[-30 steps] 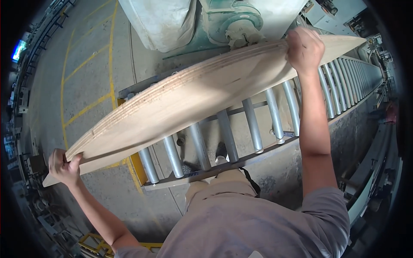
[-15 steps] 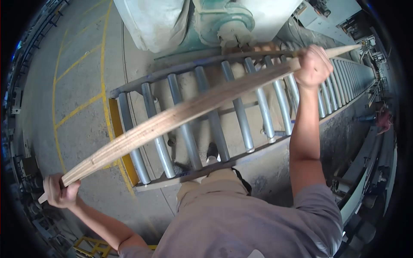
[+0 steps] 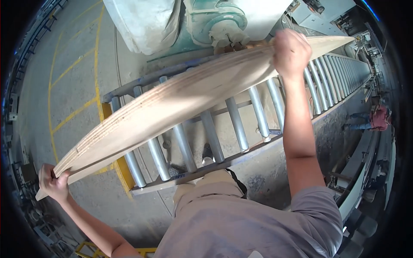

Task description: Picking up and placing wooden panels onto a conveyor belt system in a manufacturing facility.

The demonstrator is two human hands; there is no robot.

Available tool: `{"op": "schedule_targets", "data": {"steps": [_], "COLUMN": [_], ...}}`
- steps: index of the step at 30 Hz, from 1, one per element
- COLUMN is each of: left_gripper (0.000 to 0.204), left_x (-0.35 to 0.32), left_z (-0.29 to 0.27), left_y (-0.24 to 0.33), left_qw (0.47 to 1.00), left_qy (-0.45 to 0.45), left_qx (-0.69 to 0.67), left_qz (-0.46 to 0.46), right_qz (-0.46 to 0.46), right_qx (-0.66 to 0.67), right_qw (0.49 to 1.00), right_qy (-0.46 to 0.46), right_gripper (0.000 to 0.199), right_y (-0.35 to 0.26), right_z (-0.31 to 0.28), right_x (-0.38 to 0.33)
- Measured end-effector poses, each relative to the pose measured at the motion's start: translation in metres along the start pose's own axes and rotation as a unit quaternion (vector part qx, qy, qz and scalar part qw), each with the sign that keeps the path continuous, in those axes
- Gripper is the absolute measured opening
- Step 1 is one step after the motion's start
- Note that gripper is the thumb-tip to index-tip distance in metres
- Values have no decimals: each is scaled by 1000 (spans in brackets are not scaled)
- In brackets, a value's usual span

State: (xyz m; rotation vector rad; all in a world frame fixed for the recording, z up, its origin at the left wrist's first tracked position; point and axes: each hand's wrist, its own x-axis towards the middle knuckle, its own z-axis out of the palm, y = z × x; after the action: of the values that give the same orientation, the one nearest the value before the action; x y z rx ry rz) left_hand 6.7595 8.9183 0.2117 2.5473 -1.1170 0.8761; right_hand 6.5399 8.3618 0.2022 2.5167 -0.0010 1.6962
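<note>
A long sheet of plywood (image 3: 172, 105) spans the view above the roller conveyor, its layered edge facing up and its pale face tilted toward me. Out at the lower left, my left hand (image 3: 53, 182) is closed round one end of the sheet's edge. My right hand (image 3: 292, 53) grips the same edge toward the far right, its fingers curled over the top. Beyond that hand the sheet runs on to a narrow-looking tip. Several metal rollers (image 3: 238, 124) show below the sheet; others are hidden behind it.
Past the conveyor stands a green machine (image 3: 217, 21) beside a large white bag (image 3: 144, 26). Yellow lines (image 3: 97, 64) mark the floor at left. A yellow end plate (image 3: 124, 174) closes the conveyor's near left. At far right a person in a red top (image 3: 378, 118) stands.
The plywood has tilted, so much more of its broad face shows. My right hand has shifted left and slightly away; my left hand has moved slightly left. Both keep their hold.
</note>
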Motion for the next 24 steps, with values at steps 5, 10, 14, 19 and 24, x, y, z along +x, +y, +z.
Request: {"op": "schedule_targets", "data": {"steps": [5, 10, 14, 19, 24], "left_gripper": [66, 59, 59, 59, 43], "left_x": [11, 5, -11, -66, -91], "left_z": [1, -20, -37, -63, -78], "left_y": [5, 24, 35, 44, 94], "left_qw": [998, 994, 991, 993, 994], "left_qy": [-37, -95, -128, -74, 30], "left_qx": [-23, -38, -34, 56, 32], "left_qz": [-45, -31, -18, 71, 98], "right_qz": [70, 128, 521, 688, 708], "right_qx": [-30, -40, 77, 353, 431], "right_qw": [996, 991, 830, 614, 519], "right_qy": [-55, -26, 183, 156, 209], "right_gripper": [34, 17, 75, 97, 54], "right_y": [-8, -18, -34, -51, -90], "right_z": [2, -22, -76, -120, -149], "right_x": [3, -6, -32, -71, -54]}}
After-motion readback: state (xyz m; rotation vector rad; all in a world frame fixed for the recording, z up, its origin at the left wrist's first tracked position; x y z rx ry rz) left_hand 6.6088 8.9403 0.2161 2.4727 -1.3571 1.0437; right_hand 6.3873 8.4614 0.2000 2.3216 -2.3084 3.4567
